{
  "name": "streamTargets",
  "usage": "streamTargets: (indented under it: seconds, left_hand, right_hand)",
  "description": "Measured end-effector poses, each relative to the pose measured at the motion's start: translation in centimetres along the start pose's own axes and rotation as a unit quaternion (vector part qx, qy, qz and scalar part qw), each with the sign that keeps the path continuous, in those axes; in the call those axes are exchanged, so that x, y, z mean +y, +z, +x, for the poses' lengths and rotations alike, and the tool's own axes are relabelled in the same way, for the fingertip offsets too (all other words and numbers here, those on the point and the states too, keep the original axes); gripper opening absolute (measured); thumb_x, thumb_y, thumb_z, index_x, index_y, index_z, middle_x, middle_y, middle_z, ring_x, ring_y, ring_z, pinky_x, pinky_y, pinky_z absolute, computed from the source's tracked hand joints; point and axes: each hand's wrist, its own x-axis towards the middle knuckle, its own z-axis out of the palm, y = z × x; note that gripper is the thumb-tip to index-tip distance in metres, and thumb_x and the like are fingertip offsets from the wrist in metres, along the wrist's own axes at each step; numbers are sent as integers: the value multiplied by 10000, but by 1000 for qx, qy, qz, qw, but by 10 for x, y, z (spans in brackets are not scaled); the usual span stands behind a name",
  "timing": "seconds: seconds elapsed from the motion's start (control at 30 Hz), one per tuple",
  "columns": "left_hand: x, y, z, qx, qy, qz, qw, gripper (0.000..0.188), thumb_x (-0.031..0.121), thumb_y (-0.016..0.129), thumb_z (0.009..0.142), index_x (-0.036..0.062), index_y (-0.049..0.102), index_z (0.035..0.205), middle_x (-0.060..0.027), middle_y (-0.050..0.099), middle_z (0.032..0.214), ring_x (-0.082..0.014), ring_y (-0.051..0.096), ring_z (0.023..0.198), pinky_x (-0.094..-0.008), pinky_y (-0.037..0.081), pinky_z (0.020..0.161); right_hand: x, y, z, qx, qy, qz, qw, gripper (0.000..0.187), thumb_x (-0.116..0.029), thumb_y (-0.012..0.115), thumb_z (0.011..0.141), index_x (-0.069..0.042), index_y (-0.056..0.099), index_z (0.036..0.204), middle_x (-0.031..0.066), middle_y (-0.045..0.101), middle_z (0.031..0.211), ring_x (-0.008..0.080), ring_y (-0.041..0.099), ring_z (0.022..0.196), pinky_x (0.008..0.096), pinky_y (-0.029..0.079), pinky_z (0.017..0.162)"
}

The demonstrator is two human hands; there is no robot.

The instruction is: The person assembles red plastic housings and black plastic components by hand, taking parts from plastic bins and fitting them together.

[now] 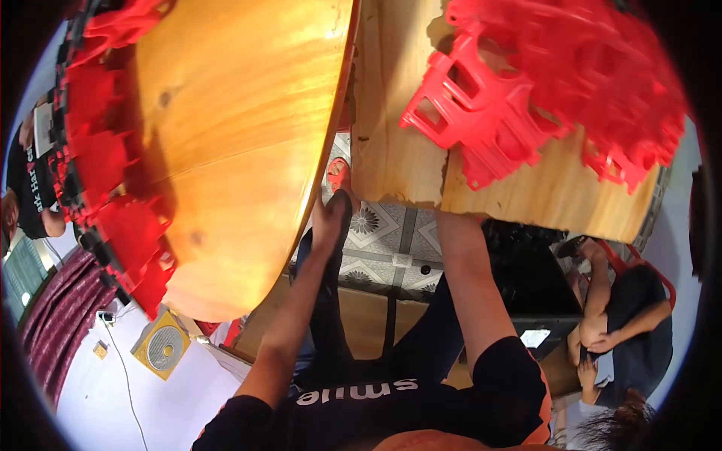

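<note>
My left hand [326, 218] is by the lower edge of the left wooden tabletop [233, 150], close to my lower leg. Its fingers are mostly hidden, and I see nothing held in it. My right forearm [472, 274] reaches up to the front edge of the right wooden board [398, 158]. Beyond the wrist, that hand is out of sight under the board, so whatever it touches is hidden. Red plastic openwork frames [489, 105] lie on the right board, heaped thickly toward its far right. More red plastic pieces [131, 233] line the left rim of the left tabletop.
Between the two tops, a gap shows patterned floor tiles [376, 233] and a foot in a red sandal [338, 173]. A black box-like thing [530, 278] stands below the right board. At right sits another person [628, 338]; someone else [34, 180] is far left. A yellow fan [162, 346] stands lower left.
</note>
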Motion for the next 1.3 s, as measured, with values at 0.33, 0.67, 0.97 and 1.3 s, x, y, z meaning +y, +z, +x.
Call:
streamTargets:
  seconds: [0.33, 0.67, 0.97, 1.3]
  left_hand:
    - [-26, 42, 175, 200, 91, 48, 974, 1062, 226, 765, 763, 119, 40, 1532, -220, 262, 1474, -383, 299, 1349, -446, 270, 1114]
    - [-97, 59, 9, 54, -26, 95, 994, 1459, 136, 937, 462, 170, -67, 1521, -238, 206, 1451, -410, 329, 1314, -450, 321, 1107]
    - [28, 127, -42, -3, 136, 80, 988, 1214, 361, 881, 548, 80, 173, 1493, -310, 187, 1462, -484, 207, 1366, -514, 272, 1099]
    - [19, 115, -42, -117, 129, 237, 956, 720, 313, 833, 578, 114, 525, 1198, -138, 542, 1138, -355, 460, 1123, -473, 360, 977]
  right_hand:
    - [21, -16, 8, -43, -7, 93, 995, 473, -2, 721, 741, -29, 558, 1184, 102, 670, 1024, 238, 649, 921, 355, 515, 815]
    - [-27, 35, -9, -58, 37, 178, 982, 528, 25, 750, 711, -24, 549, 1196, 89, 666, 1045, 231, 645, 931, 352, 517, 822]
    - [-18, -60, -62, -92, 209, -248, 941, 678, -14, 792, 645, -10, 511, 1262, 124, 665, 1091, 210, 647, 1004, 324, 506, 872]
    - [-87, -41, 10, -143, 111, -575, 798, 678, -319, 801, 633, -68, 599, 1229, 184, 611, 1227, 343, 574, 1142, 423, 469, 924]
